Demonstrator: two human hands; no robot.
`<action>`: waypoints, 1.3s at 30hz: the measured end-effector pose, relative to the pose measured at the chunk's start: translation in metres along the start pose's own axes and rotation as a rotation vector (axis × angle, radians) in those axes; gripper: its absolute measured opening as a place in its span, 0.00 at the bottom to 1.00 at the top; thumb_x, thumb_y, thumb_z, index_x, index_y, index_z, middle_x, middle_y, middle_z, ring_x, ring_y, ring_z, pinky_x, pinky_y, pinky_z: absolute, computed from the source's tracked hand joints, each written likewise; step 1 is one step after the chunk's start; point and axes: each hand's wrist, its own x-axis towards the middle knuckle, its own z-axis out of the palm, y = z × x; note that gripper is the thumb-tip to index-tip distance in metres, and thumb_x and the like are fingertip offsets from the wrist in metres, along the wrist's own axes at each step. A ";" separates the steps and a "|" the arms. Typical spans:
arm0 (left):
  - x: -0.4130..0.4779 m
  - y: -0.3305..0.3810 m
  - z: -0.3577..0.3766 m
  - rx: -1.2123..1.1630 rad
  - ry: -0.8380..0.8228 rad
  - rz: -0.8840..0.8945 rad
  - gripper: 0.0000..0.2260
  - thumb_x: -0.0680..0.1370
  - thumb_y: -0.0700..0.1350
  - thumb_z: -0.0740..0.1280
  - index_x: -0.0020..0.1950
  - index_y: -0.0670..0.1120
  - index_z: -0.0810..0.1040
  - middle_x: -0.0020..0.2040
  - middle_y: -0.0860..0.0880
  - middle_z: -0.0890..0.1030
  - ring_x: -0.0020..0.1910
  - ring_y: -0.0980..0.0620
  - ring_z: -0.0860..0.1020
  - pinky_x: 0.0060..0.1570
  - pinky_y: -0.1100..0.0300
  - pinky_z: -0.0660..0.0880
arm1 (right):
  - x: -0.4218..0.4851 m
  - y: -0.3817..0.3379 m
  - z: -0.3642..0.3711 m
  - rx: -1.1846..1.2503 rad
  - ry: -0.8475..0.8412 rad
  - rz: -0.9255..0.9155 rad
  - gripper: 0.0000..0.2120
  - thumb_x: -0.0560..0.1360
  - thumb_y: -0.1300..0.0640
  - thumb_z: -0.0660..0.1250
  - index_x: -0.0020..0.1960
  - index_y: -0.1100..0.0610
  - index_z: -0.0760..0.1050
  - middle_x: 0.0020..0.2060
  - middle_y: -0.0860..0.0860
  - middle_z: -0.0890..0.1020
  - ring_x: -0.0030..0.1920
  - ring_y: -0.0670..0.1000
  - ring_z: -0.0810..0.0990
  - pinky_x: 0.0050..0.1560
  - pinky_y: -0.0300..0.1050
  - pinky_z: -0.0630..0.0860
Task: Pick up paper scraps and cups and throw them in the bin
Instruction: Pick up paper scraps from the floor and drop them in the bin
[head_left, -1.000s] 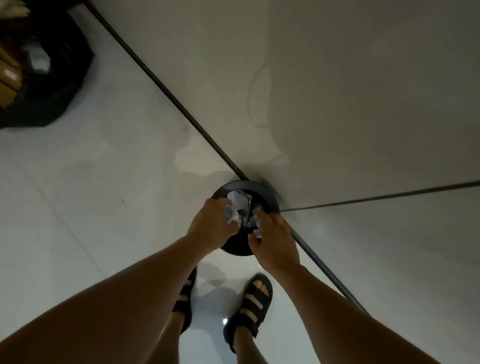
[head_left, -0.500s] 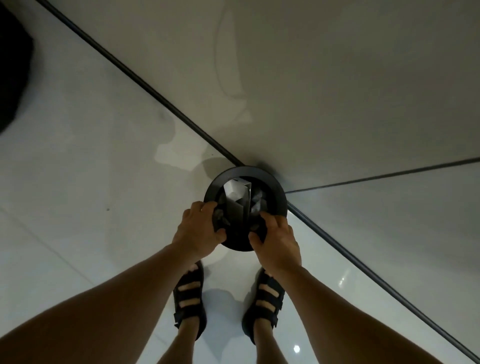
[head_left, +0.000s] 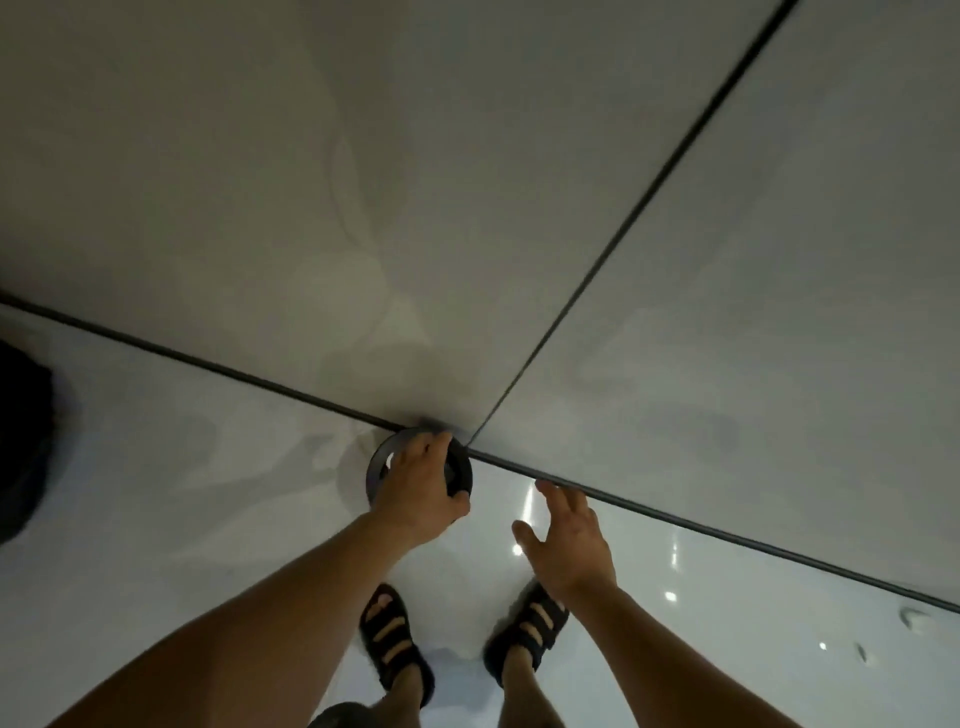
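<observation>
The black bin (head_left: 375, 470) stands on the glossy floor (head_left: 208, 519) in the corner where 2 walls (head_left: 260, 156) meet, and the left hand (head_left: 415, 486) hides most of its opening. This hand grips the rim with curled fingers. The right hand (head_left: 566, 540) hovers just beside, fingers spread, holding nothing.

The left hand (head_left: 418, 488) covers most of the mouth of the bin (head_left: 374, 470), hiding its contents; a dark bulk (head_left: 23, 441) at the left of the floor (head_left: 208, 519) is cut off by the picture's edge; two pale specks (head_left: 914, 619) near the floor's right edge, perhaps paper scraps, are too blurred and small to tell; a dark rounded thing (head_left: 340, 716) is cropped at the bottom.
</observation>
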 end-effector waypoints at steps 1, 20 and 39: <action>-0.006 0.018 -0.005 0.040 -0.027 0.037 0.38 0.74 0.54 0.69 0.78 0.49 0.53 0.77 0.47 0.56 0.75 0.45 0.56 0.72 0.50 0.61 | -0.014 0.006 -0.016 0.013 0.030 0.017 0.31 0.77 0.38 0.62 0.77 0.44 0.56 0.74 0.47 0.62 0.71 0.51 0.65 0.64 0.47 0.71; -0.200 0.415 0.169 0.482 -0.362 0.712 0.39 0.74 0.56 0.68 0.79 0.50 0.50 0.78 0.49 0.53 0.76 0.48 0.53 0.73 0.53 0.56 | -0.320 0.319 -0.200 0.227 0.555 0.519 0.32 0.77 0.38 0.61 0.77 0.44 0.56 0.73 0.49 0.62 0.71 0.52 0.64 0.62 0.48 0.72; -0.232 0.671 0.390 0.682 -0.548 1.009 0.38 0.73 0.55 0.68 0.78 0.50 0.54 0.76 0.48 0.56 0.75 0.46 0.55 0.71 0.52 0.60 | -0.421 0.567 -0.259 0.338 0.562 0.905 0.34 0.77 0.39 0.61 0.78 0.45 0.53 0.76 0.50 0.58 0.73 0.54 0.60 0.65 0.51 0.71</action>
